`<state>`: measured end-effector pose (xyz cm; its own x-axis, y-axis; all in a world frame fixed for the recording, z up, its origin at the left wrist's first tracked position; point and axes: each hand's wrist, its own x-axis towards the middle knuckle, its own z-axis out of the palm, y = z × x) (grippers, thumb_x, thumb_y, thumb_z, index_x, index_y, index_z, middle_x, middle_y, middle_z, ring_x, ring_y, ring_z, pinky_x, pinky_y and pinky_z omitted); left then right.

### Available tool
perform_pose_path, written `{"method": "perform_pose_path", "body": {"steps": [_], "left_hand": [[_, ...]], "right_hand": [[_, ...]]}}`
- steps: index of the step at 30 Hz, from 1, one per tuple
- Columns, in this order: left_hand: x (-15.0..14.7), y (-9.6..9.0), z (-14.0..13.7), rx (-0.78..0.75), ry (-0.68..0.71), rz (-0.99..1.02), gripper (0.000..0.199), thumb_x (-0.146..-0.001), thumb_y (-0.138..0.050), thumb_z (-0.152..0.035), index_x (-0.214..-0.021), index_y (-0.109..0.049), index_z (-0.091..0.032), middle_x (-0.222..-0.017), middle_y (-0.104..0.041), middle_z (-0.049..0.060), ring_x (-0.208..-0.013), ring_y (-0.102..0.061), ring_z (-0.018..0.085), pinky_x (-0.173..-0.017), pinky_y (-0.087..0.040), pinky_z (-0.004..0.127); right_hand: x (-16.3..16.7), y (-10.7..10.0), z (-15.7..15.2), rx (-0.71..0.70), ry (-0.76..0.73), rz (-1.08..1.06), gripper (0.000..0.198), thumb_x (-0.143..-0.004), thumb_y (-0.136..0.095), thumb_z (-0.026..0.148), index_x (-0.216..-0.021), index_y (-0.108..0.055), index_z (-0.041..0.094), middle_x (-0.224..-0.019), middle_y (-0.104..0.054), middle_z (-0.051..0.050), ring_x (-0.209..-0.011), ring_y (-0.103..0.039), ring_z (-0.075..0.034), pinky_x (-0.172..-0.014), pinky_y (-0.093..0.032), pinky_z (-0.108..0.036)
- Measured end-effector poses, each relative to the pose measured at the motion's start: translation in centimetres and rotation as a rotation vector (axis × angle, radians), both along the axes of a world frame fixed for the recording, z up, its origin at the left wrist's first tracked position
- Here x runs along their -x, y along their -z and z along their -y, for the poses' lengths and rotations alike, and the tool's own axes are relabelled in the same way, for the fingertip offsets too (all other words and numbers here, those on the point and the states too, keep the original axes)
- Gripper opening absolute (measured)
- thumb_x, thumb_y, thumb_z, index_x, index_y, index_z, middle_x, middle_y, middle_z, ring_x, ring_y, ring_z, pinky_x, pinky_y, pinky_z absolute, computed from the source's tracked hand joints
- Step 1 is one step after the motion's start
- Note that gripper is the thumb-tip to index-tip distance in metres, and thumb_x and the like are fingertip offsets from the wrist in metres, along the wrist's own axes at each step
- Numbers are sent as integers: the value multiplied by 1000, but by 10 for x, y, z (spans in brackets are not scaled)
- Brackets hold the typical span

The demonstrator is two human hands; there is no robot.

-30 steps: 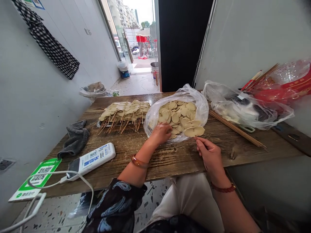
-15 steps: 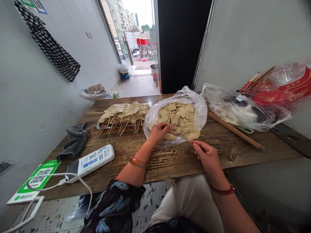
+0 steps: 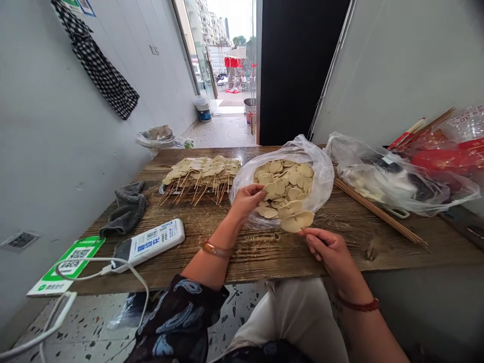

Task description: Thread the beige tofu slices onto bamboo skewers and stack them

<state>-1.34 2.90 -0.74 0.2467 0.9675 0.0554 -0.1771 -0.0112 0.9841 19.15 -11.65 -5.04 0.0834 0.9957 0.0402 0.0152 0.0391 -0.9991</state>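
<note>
My left hand (image 3: 246, 199) is closed in a pinch on a thin, round beige slice (image 3: 269, 190) at the near left side of an open clear plastic bag (image 3: 321, 176). Loose slices of the same kind (image 3: 289, 176) fill the bag. In my right hand (image 3: 328, 248) is a thin wooden skewer (image 3: 303, 231), held between thumb and fingers. Threaded on its far end are beige slices (image 3: 297, 222), in front of the bag's near edge. Left of the bag, loaded skewers (image 3: 202, 174) lie stacked on a tray, their bare sticks pointing toward me.
Bare skewers (image 3: 381, 214) lie right of the bag, beside another plastic bag (image 3: 401, 176) and red packaging (image 3: 438, 156). On the left of the wooden table (image 3: 212, 242) are a grey cloth (image 3: 124, 206), a cabled white device (image 3: 155, 242) and a green QR card (image 3: 71, 264).
The view has turned slightly left. My right hand has drawn the skewer and its slices a little toward me. My left hand still pinches a slice at the bag.
</note>
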Motion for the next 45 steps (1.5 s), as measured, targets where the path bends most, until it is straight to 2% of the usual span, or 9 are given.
{"method": "perform_pose_path", "body": {"steps": [3, 6, 12, 22, 32, 39, 45], "left_hand": [[-2, -3, 2, 9, 6, 6, 37, -57, -79, -34, -83, -69, -11, -62, -60, -1, -51, -43, 5, -47, -28, 19], [-3, -6, 5, 10, 5, 26, 38, -56, -80, -34, -84, -68, -12, -66, -64, 1, -54, -47, 6, -49, -30, 19], [-1, -10, 8, -26, 4, 11, 34, -58, -79, -35, -81, -67, -12, -63, -61, -1, -53, -45, 5, -50, -31, 19], [1, -10, 8, -58, -3, 13, 30, -60, -78, -34, -79, -68, -13, -64, -61, -1, -55, -46, 6, -54, -35, 21], [2, -7, 8, -162, 5, -91, 28, -65, -75, -35, -81, -69, -13, -69, -62, 0, -62, -48, 8, -58, -36, 20], [1, -13, 12, -165, -9, -133, 23, -65, -73, -32, -78, -70, -13, -67, -60, 0, -60, -46, 8, -56, -33, 21], [-3, -16, 16, -164, 47, -146, 22, -65, -73, -32, -75, -70, -13, -66, -58, 0, -60, -44, 8, -55, -33, 21]], "right_hand": [[0, -3, 1, 22, -65, 40, 31, -82, -63, 40, -95, -76, 15, -53, -55, 2, -43, -41, -7, -39, -33, -19], [4, -6, 0, 40, -84, 139, 31, -82, -62, 40, -95, -76, 15, -54, -56, 2, -43, -43, -7, -41, -34, -19], [8, -5, -3, 10, -4, 146, 34, -81, -62, 41, -96, -76, 14, -56, -58, 0, -45, -45, -8, -40, -35, -19], [10, -8, -2, 37, -12, 157, 35, -80, -62, 40, -96, -76, 13, -54, -56, 1, -44, -44, -8, -40, -33, -19], [13, -11, -3, 12, 15, 206, 37, -80, -61, 41, -97, -76, 13, -58, -59, -1, -46, -46, -9, -39, -36, -19], [13, -7, -4, -7, 12, 228, 38, -82, -59, 43, -99, -76, 13, -58, -58, -1, -45, -46, -10, -40, -37, -20], [15, -8, -4, -13, 33, 234, 36, -81, -60, 42, -96, -76, 13, -56, -55, 0, -46, -45, -10, -40, -36, -20]]}}
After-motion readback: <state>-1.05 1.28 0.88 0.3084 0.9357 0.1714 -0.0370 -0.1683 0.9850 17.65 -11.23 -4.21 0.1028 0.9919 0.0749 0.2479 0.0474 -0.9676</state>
